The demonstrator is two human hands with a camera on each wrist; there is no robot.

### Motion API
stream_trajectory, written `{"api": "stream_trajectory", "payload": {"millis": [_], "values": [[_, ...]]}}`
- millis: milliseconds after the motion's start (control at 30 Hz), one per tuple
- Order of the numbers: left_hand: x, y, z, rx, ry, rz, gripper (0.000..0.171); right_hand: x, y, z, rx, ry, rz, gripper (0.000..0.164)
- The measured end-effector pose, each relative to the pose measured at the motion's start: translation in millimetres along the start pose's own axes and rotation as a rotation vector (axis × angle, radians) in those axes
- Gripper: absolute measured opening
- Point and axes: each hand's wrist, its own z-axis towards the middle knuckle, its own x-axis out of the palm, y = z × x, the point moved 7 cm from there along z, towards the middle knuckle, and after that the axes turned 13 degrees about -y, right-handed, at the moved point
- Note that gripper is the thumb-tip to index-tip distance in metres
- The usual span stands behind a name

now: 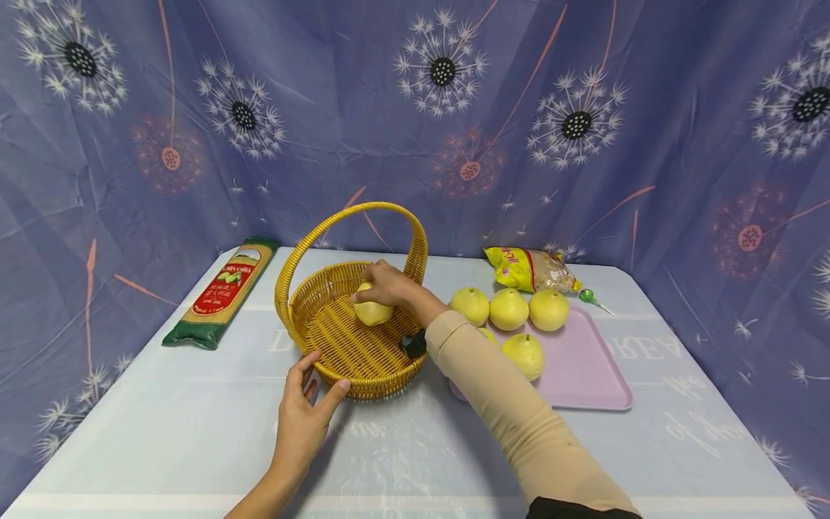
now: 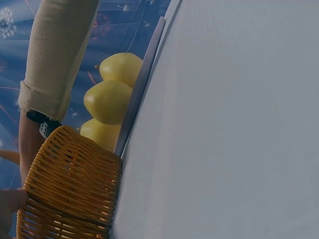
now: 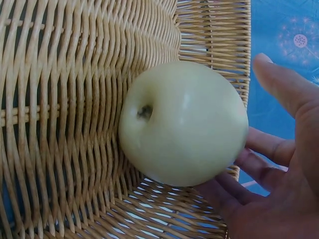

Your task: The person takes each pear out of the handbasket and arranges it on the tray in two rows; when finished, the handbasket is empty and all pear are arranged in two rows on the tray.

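In the head view a yellow wicker basket (image 1: 363, 386) with a tall handle stands at mid-table. Inside it a pale yellow pear (image 3: 182, 124) lies against the woven floor. My right hand (image 1: 390, 285) reaches into the basket over this pear. In the right wrist view its fingers (image 3: 269, 144) are at the pear's side and underside, while the thumb stands away from it. My left hand (image 1: 303, 418) touches the basket's front left rim with fingers and thumb spread. The left wrist view shows a fingertip (image 2: 17, 199) against the basket wall.
Several more pears (image 1: 524, 355) sit on a pink tray (image 1: 590, 360) to the right, partly behind my right sleeve. Behind the tray lie a yellow snack bag (image 1: 532, 269) and a green lollipop (image 1: 587, 295). A spaghetti pack (image 1: 223, 292) lies left of the basket.
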Motion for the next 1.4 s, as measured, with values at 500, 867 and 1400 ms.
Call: {"api": "stream_trajectory", "payload": {"millis": [500, 867, 1400], "values": [[0.4, 1.3, -0.1, -0.006, 0.010, -0.010, 0.065, 3, 0, 1, -0.046, -0.005, -0.157, 0.045], [0.3, 2.1, 0.5, 0.001, -0.006, -0.006, 0.066, 13, -1, -3, -0.083, 0.102, -0.080, 0.064], [0.8, 3.2, 1.2, -0.013, -0.007, -0.005, 0.066, 20, 0, -7, -0.142, 0.151, -0.206, 0.067]]}}
